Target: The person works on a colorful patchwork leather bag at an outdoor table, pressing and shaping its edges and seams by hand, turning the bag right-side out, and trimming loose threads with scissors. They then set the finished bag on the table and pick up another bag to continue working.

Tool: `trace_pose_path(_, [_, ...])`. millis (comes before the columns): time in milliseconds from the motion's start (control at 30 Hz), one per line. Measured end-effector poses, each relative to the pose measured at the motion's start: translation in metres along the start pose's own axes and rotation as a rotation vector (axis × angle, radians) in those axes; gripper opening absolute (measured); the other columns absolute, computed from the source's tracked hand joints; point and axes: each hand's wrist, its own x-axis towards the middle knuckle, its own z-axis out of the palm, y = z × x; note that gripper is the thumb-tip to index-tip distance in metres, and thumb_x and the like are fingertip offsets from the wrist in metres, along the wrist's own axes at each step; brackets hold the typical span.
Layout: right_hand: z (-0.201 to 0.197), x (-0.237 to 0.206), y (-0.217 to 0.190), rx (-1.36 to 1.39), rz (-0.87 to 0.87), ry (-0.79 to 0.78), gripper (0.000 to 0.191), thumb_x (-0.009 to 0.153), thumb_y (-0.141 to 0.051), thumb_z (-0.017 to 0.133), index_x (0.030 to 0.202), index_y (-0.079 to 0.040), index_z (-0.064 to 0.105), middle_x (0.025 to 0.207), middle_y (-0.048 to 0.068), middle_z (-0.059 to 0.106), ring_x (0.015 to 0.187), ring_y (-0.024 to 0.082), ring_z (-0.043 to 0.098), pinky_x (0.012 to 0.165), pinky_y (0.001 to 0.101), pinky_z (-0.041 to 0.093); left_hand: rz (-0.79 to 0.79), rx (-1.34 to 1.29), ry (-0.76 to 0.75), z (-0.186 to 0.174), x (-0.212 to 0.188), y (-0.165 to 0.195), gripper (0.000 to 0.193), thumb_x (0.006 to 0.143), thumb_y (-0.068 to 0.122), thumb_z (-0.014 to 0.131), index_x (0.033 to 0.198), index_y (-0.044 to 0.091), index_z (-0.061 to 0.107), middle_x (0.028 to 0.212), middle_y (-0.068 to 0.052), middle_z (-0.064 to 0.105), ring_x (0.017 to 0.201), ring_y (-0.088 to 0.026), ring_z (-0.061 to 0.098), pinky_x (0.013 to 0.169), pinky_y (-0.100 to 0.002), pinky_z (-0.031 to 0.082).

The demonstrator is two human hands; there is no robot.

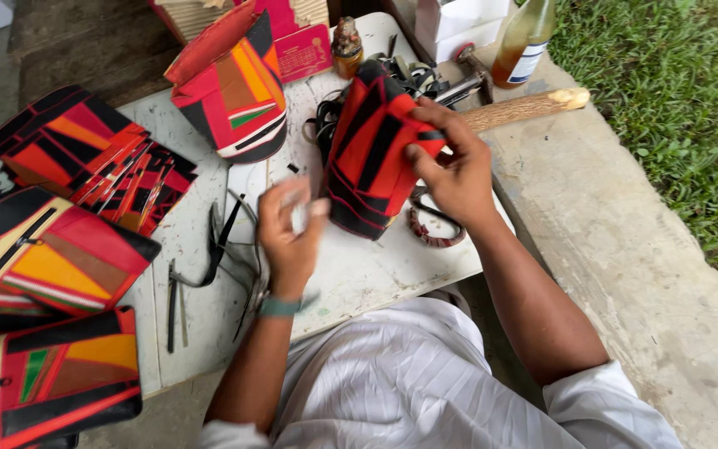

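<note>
Right hand [457, 170] grips unfinished red-black pouch [371, 154], left hand [291, 229] pinches a small pale piece; finished pouches [51, 258] stacked far left on table [359, 274].

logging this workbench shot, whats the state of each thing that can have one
red and black patchwork leather bag: upright on the white table, gripped at its top edge by the right hand
left hand: raised, pinching a small pale piece, blurred
finished patchwork bag: standing, flap raised
flat patchwork panels: fanned in a stack
glass bottle of amber liquid: upright, part full
wooden-handled hammer: lying flat
</note>
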Motion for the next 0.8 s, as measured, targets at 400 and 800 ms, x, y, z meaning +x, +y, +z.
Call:
trace_pose_path(400, [-0.03, -0.007, -0.003, 0.861, 0.256, 0.291, 0.035, 0.098, 0.01, 0.054, 0.133, 0.003, 0.055, 0.142, 0.018, 0.061, 0.129, 0.027, 0.063, 0.11, 0.0437, 0.059, -0.782, -1.45, -0.126, 0.014, 0.01, -0.011, 0.043, 0.102, 0.004, 0.049, 0.144, -0.002, 0.05, 0.139, -0.018, 0.062, 0.121, -0.029, 0.064, 0.102, -0.041, 0.052])
trace_pose_path(800, [-0.02, -0.043, -0.067, 0.442, 0.066, -0.093, 0.048, 0.103, -0.034, 0.071, 0.136, -0.001, 0.06, 0.149, 0.016, 0.057, 0.145, 0.029, 0.05, 0.13, 0.0481, 0.037, -0.87, -1.19, -0.495, 0.048, 0.03, 0.039, 0.048, 0.099, 0.017, 0.055, 0.145, 0.003, 0.048, 0.141, -0.014, 0.061, 0.126, -0.028, 0.062, 0.108, -0.043, 0.049])
